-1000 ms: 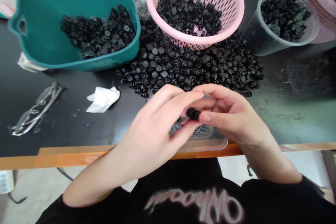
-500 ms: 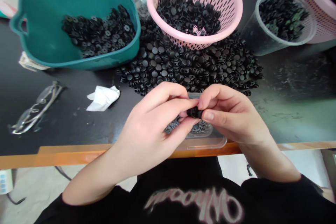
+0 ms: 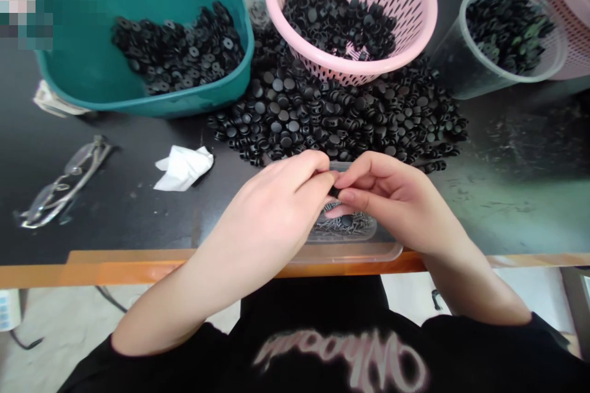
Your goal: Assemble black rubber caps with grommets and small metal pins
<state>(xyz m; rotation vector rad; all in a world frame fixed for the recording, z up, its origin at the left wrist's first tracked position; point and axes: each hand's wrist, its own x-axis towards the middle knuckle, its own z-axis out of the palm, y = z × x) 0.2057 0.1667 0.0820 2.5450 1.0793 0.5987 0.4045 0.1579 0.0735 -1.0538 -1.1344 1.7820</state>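
My left hand (image 3: 271, 209) and my right hand (image 3: 391, 202) meet above a clear plastic tray (image 3: 354, 252). Their fingertips pinch a small black plastic cord stopper (image 3: 334, 192), which is mostly hidden between them. The tray holds a layer of small grey metal pins (image 3: 343, 227), partly covered by my fingers. Just beyond my fingertips lies a wide pile of similar black plastic stoppers (image 3: 332, 116).
A teal tub (image 3: 203, 101) and a pink perforated basket (image 3: 405, 37) hold black parts, as does a clear cup (image 3: 447, 55). Eyeglasses (image 3: 64, 184) and white tissue (image 3: 184, 169) lie on the black table (image 3: 129, 227), which has an orange front edge (image 3: 138, 271).
My fingertips have closed in around the black stopper, hiding more of it. The view has shifted slightly, so the tub, basket and cup sit a little further right.
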